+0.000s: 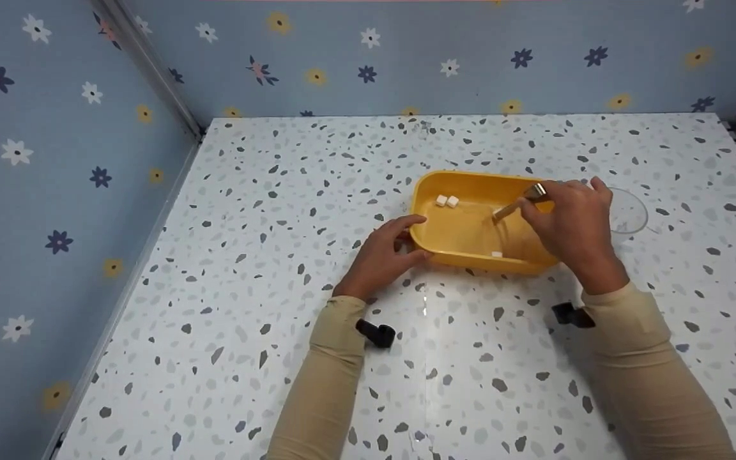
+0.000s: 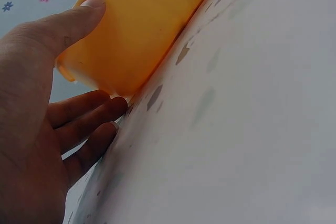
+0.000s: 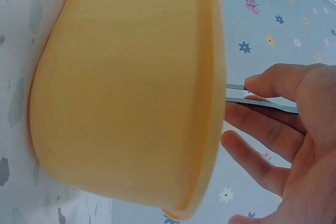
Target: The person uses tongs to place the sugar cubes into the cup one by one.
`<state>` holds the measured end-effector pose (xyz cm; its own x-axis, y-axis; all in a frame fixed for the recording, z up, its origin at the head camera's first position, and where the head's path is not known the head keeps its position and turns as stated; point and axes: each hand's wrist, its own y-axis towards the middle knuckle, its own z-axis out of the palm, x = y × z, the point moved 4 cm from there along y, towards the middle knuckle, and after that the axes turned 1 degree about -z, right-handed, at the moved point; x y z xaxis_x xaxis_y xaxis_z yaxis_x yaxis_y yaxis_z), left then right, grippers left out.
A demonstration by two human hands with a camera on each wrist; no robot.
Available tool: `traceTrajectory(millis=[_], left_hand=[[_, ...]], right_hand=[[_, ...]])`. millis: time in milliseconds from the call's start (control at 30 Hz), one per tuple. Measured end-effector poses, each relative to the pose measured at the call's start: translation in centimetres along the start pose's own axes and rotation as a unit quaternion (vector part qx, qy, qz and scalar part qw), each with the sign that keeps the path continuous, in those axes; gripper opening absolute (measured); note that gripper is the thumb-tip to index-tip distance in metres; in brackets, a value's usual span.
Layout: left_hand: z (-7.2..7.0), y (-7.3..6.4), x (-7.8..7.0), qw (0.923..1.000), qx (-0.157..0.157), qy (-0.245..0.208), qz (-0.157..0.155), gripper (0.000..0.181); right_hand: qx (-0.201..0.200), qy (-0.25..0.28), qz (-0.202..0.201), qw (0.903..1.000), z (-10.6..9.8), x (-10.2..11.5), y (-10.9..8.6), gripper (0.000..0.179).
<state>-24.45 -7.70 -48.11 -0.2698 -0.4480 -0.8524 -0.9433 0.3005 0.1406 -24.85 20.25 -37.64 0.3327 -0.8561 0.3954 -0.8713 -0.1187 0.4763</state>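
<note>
A yellow plastic tub (image 1: 464, 236) sits on the speckled table. My left hand (image 1: 384, 255) holds its left end, one finger over the rim and the thumb (image 2: 86, 17) against the outer wall. Between thumb and fingers, my right hand (image 1: 572, 223) pinches metal tweezers (image 1: 536, 191), slanting down into the tub. Their two arms show beyond the rim in the right wrist view. At the tweezers' tip is a small white cube (image 1: 495, 214). Two white cubes (image 1: 446, 201) lie side by side toward the back left inside, and another white cube (image 1: 497, 254) lies by the front wall.
A clear round dish (image 1: 645, 214) stands to the right of the tub, partly hidden by my right hand. Flower-patterned walls (image 1: 368, 57) border the table at the back and left. Black wrist cameras (image 1: 377, 333) stick out from both sleeves.
</note>
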Motion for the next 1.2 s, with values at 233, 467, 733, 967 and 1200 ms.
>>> traceTrajectory(millis=[233,467,733,967,1200], left_hand=[[0.0,0.0,0.0,1.0,0.001,0.0,0.001,0.061],[0.1,0.0,0.0,0.9999,0.009,-0.005,0.002,0.06],[0.1,0.1,-0.1,0.9999,0.009,-0.003,0.006,0.059],[0.0,0.1,-0.1,0.9999,0.009,-0.001,0.007,0.06],[0.0,0.0,-0.2,0.9999,0.009,-0.006,0.007,0.059]], right_hand=[[-0.005,0.011,0.009,0.9999,-0.7,0.2,0.0,0.021],[-0.014,0.026,0.009,0.9995,-1.3,0.4,0.0,0.02],[-0.023,0.036,0.01,0.999,-1.7,0.5,-0.1,0.02],[-0.035,0.044,0.006,0.9984,-2.1,0.4,-0.1,0.02],[-0.054,0.05,-0.002,0.9973,-2.6,0.3,-0.1,0.02]])
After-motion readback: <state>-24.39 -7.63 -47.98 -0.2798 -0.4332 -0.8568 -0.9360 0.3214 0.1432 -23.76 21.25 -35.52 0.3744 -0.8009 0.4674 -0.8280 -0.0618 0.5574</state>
